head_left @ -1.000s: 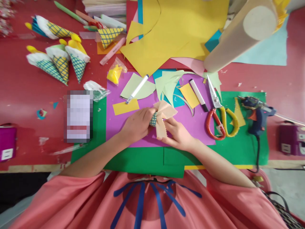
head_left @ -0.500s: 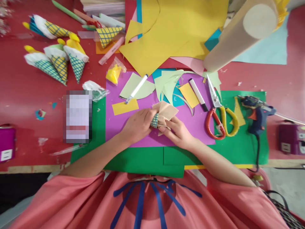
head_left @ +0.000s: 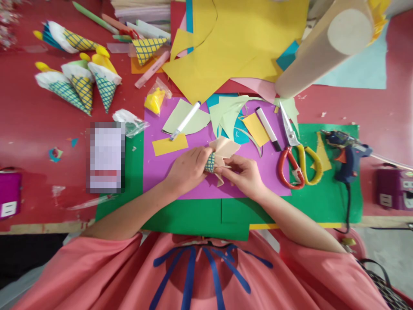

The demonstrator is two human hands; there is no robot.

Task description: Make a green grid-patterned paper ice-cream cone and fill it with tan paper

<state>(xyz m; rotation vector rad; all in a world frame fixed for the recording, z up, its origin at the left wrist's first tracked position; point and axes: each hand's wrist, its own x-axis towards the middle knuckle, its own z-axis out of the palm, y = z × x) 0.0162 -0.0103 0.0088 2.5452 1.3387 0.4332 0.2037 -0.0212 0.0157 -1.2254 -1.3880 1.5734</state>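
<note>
My left hand (head_left: 190,168) is wrapped round a small green cone (head_left: 210,162) with a dark grid pattern; its tip is hidden in the palm. Out of the cone's mouth spreads a cream paper (head_left: 226,148) with zigzag edges. Thumb and fingers of my right hand (head_left: 243,172) pinch the lower right part of this cream paper. Both hands are over a purple sheet (head_left: 264,176) that lies on a green sheet (head_left: 187,215). A white marker (head_left: 185,120) rests on pale green paper above my left hand.
Scissors (head_left: 292,146) and a blue glue gun (head_left: 351,157) lie to the right. At left are a phone (head_left: 106,157) and several finished cones (head_left: 106,86). A large roll (head_left: 319,51) stands at the back right, near yellow sheets (head_left: 245,38).
My right hand has shifted slightly, its fingers now more bent in a pinch on the cream paper. More of the patterned cone shows, and the cream paper has changed shape a little.
</note>
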